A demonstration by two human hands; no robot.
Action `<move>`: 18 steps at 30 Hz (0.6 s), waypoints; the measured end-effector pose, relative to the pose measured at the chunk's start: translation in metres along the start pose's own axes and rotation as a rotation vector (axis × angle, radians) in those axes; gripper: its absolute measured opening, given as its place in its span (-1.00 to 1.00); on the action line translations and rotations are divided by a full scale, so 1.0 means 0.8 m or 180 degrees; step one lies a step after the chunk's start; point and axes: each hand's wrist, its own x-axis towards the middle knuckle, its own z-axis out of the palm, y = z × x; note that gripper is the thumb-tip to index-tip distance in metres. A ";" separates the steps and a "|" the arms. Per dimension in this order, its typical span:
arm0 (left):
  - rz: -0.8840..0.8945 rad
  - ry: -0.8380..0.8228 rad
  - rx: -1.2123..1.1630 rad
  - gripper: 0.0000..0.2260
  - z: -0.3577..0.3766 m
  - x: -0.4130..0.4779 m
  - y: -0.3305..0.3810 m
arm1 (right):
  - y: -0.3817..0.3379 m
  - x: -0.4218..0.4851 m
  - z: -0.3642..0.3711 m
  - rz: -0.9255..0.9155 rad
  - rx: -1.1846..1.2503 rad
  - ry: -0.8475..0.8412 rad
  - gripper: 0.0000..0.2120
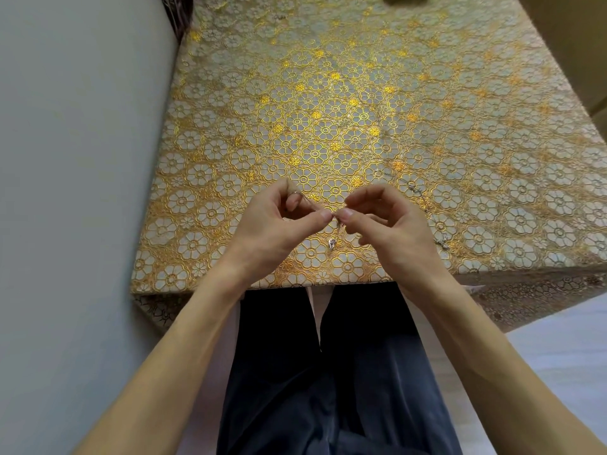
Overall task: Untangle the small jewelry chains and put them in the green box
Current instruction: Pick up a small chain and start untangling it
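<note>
Now, over the gold floral tablecloth [328, 93], left hand [272, 226] and right hand [392, 226] meet, lower centre.
Fingertips nearly touching, both pinch a thin chain [335, 214] between them; its small pendant [331, 243] dangles just below their thumbs.

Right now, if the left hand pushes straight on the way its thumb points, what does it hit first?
The left hand points its thumb right, at the fingertips of the right hand. Only a short bit of chain, pinched by both, lies between, so it would probably meet those fingertips first.
</note>
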 end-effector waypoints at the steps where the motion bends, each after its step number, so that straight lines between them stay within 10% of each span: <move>1: -0.0004 -0.0032 0.0049 -0.63 -0.001 0.000 0.000 | 0.001 0.001 -0.001 -0.0042 -0.0046 0.0021 -0.86; 11: -0.0089 -0.0322 0.0460 -0.73 -0.004 -0.001 0.002 | 0.004 0.001 0.001 -0.0107 -0.0171 0.0162 -0.84; 18: 0.0072 0.0036 0.0176 -0.82 -0.002 0.002 0.006 | 0.006 -0.004 0.001 0.0428 -0.0530 -0.0773 -0.90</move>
